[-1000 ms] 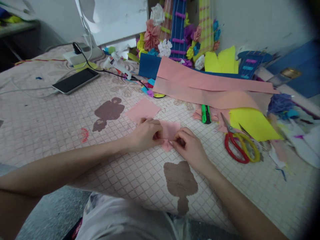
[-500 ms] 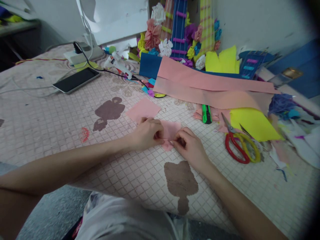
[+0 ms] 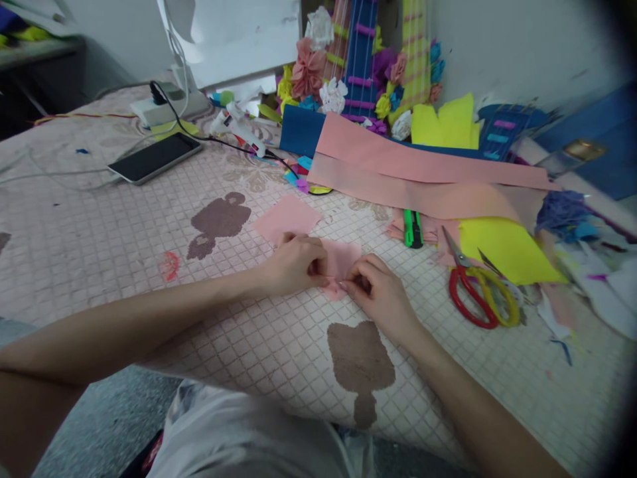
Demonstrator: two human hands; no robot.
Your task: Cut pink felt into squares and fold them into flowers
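Observation:
A small piece of pink crepe paper point(image 3: 342, 256) lies on the patterned tablecloth, its near edge folded or gathered. My left hand point(image 3: 297, 263) pinches that near edge from the left, fingers bent. From the right, my right hand point(image 3: 375, 285) pinches the same edge between thumb and fingertips. The fingers partly cover the fold. Just beyond my left hand lies a second, flat pink paper square point(image 3: 288, 218), partly hidden by the knuckles.
To the right are red and yellow scissors point(image 3: 478, 292), a green utility knife point(image 3: 413, 229) and a yellow sheet point(image 3: 512, 249). Long pink strips point(image 3: 428, 159) stretch behind. At the left lie a phone point(image 3: 155, 159), a glue gun point(image 3: 239, 129) and a power strip point(image 3: 169, 109). Paper flowers point(image 3: 308, 68) stand at the back.
Both hands keep their pinch on the pink paper in nearly the same place. The whole view has shifted very slightly.

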